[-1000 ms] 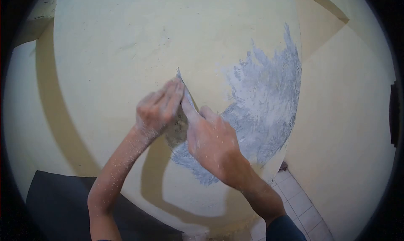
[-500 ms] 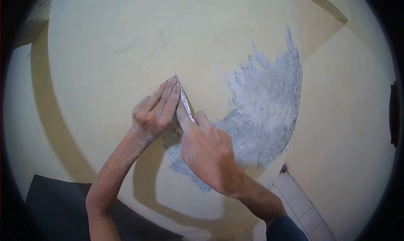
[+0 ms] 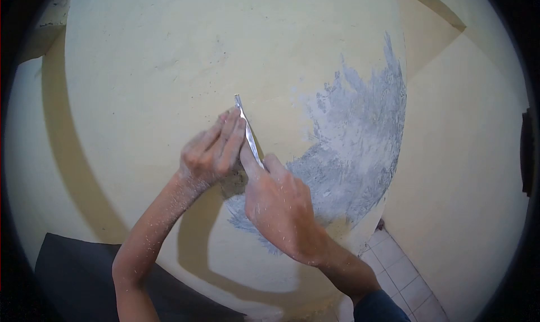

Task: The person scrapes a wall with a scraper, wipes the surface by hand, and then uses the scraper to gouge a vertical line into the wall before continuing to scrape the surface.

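Note:
A thin metal scraper (image 3: 251, 135), seen nearly edge-on, lies tilted against the cream-painted wall (image 3: 140, 114). Its far end shows above my fingertips; the handle is hidden in my right hand (image 3: 278, 201), which is closed around it with the index finger along the blade. My left hand (image 3: 211, 150) presses its extended fingers together on the blade's left side, close to the upper end. Pale dust covers both hands and specks the forearms. Right of the hands spreads a rough grey patch (image 3: 349, 147) with streaky, ragged edges.
The patch reaches the wall's curved right edge, with another cream wall (image 3: 461, 136) beyond it. Light tiles (image 3: 402, 271) cover the floor at lower right. A dark, flat-looking surface (image 3: 95, 271) is at lower left, and a dark object (image 3: 527, 153) is at the far right.
Both hands have shifted slightly right and down in view. More of the scraper's upper end now shows beyond my left fingertips.

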`<move>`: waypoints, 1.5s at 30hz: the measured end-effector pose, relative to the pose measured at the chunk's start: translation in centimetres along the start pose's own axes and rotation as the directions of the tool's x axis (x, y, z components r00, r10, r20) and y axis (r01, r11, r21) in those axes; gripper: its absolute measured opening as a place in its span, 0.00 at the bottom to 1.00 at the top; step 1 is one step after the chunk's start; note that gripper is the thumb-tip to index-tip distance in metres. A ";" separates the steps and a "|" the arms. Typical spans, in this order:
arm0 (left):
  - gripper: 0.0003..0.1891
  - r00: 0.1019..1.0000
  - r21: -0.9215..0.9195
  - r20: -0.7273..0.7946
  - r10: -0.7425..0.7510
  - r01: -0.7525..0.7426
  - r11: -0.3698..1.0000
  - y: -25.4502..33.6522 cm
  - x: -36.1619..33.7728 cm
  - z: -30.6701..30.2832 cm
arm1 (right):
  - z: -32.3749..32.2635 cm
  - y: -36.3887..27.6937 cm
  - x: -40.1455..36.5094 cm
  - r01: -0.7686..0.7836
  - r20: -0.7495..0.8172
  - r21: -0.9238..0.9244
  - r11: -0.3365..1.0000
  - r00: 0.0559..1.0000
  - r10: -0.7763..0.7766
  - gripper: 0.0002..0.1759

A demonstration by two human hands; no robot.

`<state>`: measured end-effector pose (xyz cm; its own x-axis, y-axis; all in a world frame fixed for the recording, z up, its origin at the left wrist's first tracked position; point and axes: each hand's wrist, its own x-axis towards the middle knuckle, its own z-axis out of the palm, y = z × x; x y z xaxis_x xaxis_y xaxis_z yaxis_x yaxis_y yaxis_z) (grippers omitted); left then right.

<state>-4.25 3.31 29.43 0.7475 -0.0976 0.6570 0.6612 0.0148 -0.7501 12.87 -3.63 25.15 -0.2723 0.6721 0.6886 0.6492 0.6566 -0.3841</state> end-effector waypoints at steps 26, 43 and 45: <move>0.12 0.999 -0.069 -0.041 -0.018 0.015 0.998 0.1 -1.2 -0.1 | 0.7 -0.3 -0.9 0.010 -0.045 0.072 0.997 0.999 -0.007 0.32; 0.17 0.998 -0.098 -0.049 -0.033 0.028 0.995 -0.8 -0.2 0.4 | 0.9 -0.8 0.2 -0.021 -0.057 0.050 0.999 0.998 0.024 0.29; 0.16 0.997 -0.091 -0.049 -0.054 0.050 0.995 -1.1 0.5 0.3 | 0.5 -0.9 0.8 -0.009 -0.072 0.053 0.999 0.997 0.013 0.28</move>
<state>-4.57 3.53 30.60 0.7064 -0.1472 0.6924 0.6890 -0.0811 -0.7202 11.67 -3.55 25.72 -0.2126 0.6541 0.7259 0.6133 0.6677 -0.4221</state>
